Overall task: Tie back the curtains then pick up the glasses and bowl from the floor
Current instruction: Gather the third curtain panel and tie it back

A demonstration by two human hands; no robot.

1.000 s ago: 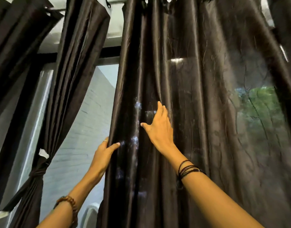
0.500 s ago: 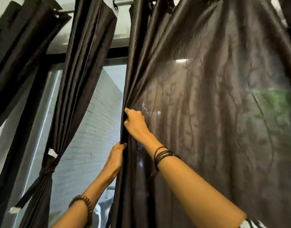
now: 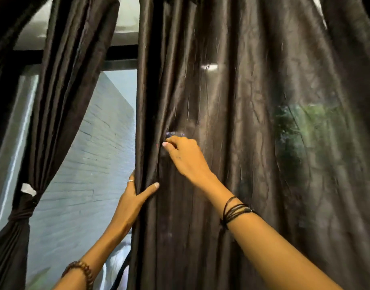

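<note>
Hanging curtain: a dark brown, shiny curtain [image 3: 253,143] is seen filling the middle and right of the view, not yet tied back; its left edge falls in narrow folds.
Left hand: the left hand [image 3: 130,203] is placed at this left edge, low in the view. The edge is grasped between the thumb in front and the fingers, which are hidden behind the cloth. A ring is worn on 1 finger.
Right hand: the right hand [image 3: 185,158] is held higher, on the front of the same curtain. The fingers are curled and a fold of cloth seems to be pinched at the fingertips, but blur makes the contact hard to judge.
Wrists: a brown bead bracelet [image 3: 81,273] is worn on the left wrist, black cords [image 3: 235,210] on the right.
Tied curtain: a second curtain [image 3: 60,91] at the left is already gathered by a tie [image 3: 23,210].
Window: a pale brick wall [image 3: 92,164] is seen through the window between the 2 curtains.
Glasses and bowl: not in view.
</note>
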